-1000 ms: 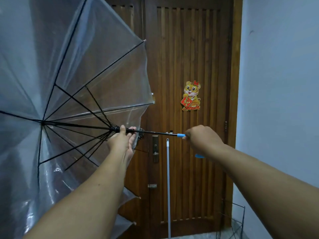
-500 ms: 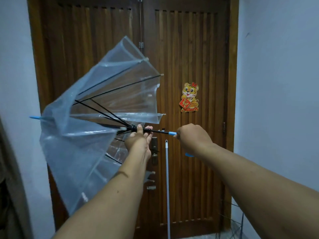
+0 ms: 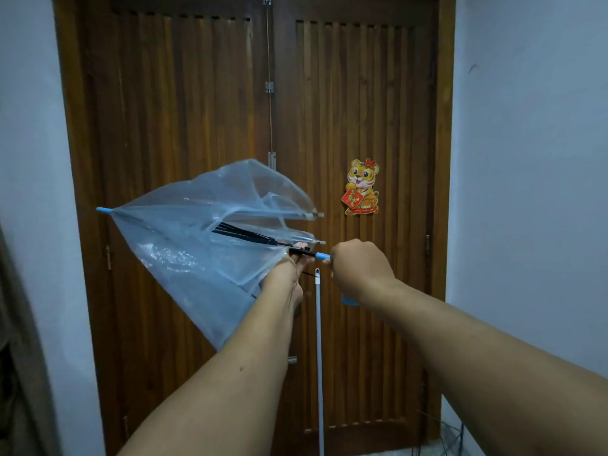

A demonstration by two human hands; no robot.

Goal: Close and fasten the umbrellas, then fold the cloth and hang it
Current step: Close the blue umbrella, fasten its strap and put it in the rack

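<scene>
Head view, the only one. The clear umbrella (image 3: 197, 245) is held out level at mid-frame, in the air before a dark wooden double door (image 3: 197, 110), its blue tip (image 3: 102, 210) pointing left and the canopy half collapsed, panels sagging in loose folds. The right hand (image 3: 360, 269) is wrapped tight round the blue handle (image 3: 349, 301), whose curved end shows below the fist. The left hand (image 3: 289, 268) is at the black shaft (image 3: 304, 252) just left of the handle, where the ribs (image 3: 243, 234) bunch together; its fingers (image 3: 301, 246) appear curled round the shaft or runner, though the canopy edge covers most of the hand. Judged light: thin plastic film on slender black ribs. The film looks slick and floppy and likely crackly, poor to grab; the ribs stiff but easily bent, the tipped rib ends (image 3: 317, 214) apt to snag. Best holds seem the handle and the runner, then gathering the folds near the rib ends for the strap, which cannot be made out. No worktop in sight. A white pole (image 3: 317, 357) leans upright against the door, near the hands. A tiger sticker (image 3: 362, 187) sits on the right leaf; pale walls (image 3: 526, 159) both sides; a wire rack (image 3: 450, 436) low at right. Narrow, dim entry. No cloth visible.
</scene>
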